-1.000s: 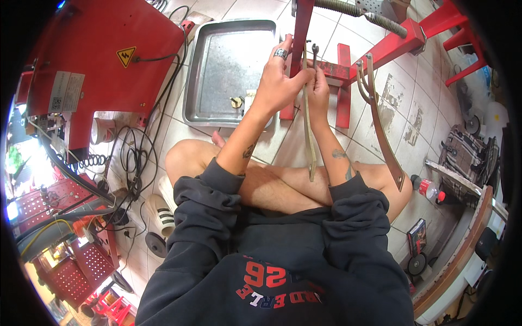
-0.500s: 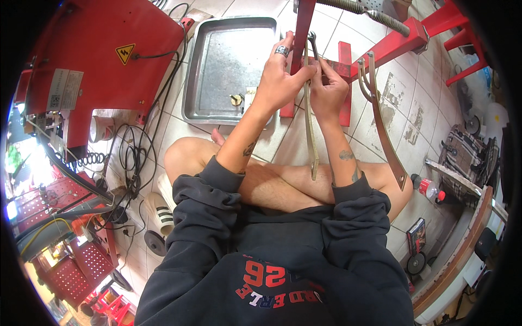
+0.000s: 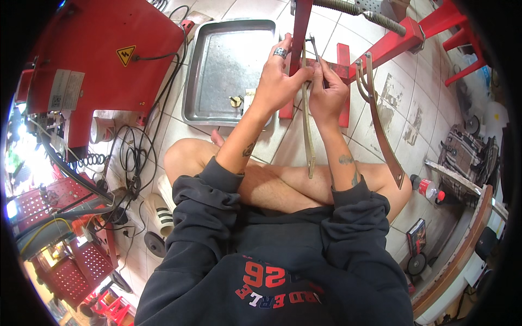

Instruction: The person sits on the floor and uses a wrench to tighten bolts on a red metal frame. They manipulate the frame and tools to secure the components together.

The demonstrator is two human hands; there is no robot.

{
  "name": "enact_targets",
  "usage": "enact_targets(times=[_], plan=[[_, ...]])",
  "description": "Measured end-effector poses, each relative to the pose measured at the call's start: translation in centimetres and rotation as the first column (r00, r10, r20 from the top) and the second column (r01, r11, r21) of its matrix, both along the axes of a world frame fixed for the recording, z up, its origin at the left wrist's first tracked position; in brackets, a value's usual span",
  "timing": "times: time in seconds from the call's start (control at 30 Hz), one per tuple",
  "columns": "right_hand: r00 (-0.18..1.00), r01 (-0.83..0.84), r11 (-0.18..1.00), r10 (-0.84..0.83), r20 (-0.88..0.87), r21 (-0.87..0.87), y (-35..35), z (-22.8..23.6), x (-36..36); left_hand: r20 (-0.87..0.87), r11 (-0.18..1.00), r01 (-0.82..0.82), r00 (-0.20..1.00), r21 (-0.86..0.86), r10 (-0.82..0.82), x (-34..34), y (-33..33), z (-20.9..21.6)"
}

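My left hand (image 3: pixel 276 79) is closed around the red steel post (image 3: pixel 300 38), with a ring on one finger and the thumb reaching across to a long flat metal strip (image 3: pixel 308 125). That strip hangs down from the post toward my lap. In my closed right hand (image 3: pixel 329 98) is a slim wrench (image 3: pixel 314 48), its head pointing up beside the post. Right fingertips and left thumb nearly meet at the strip. What the left fingers touch behind the post is hidden. A second, curved metal strip (image 3: pixel 380 130) hangs from the red frame (image 3: pixel 380 51) at the right.
A grey metal tray (image 3: pixel 190 81) with small brass-coloured parts (image 3: pixel 235 101) lies left of the post. A coil spring (image 3: pixel 383 23) crosses above. Further left stand a red machine cabinet (image 3: pixel 103 54) and tangled black cables (image 3: pixel 133 163). A bottle (image 3: pixel 428 188) lies by my right knee.
The wrench has turned and tilted slightly, so its head shows at another angle. My right hand has shifted a little with it; my left hand stays nearly in place.
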State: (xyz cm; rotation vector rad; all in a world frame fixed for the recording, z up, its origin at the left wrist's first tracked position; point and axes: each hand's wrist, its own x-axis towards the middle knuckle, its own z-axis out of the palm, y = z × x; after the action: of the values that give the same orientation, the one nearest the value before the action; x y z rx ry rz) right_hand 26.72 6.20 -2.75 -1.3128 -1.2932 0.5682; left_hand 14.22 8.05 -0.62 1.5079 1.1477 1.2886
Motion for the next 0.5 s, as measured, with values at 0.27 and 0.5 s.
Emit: enact_targets(times=[0.27, 0.5], plan=[[0.999, -0.023, 0.999, 0.022, -0.041, -0.035, 0.4, -0.6, 0.5, -0.068, 1.000, -0.015, 0.998, -0.014, 0.014, -0.1, -0.3, 0.9], [0.990, -0.083, 0.993, 0.073, -0.123, -0.084, 0.0, -0.4, 1.0, -0.076, 0.998, -0.066, 0.995, 0.015, 0.067, -0.1, 0.0, -0.8]])
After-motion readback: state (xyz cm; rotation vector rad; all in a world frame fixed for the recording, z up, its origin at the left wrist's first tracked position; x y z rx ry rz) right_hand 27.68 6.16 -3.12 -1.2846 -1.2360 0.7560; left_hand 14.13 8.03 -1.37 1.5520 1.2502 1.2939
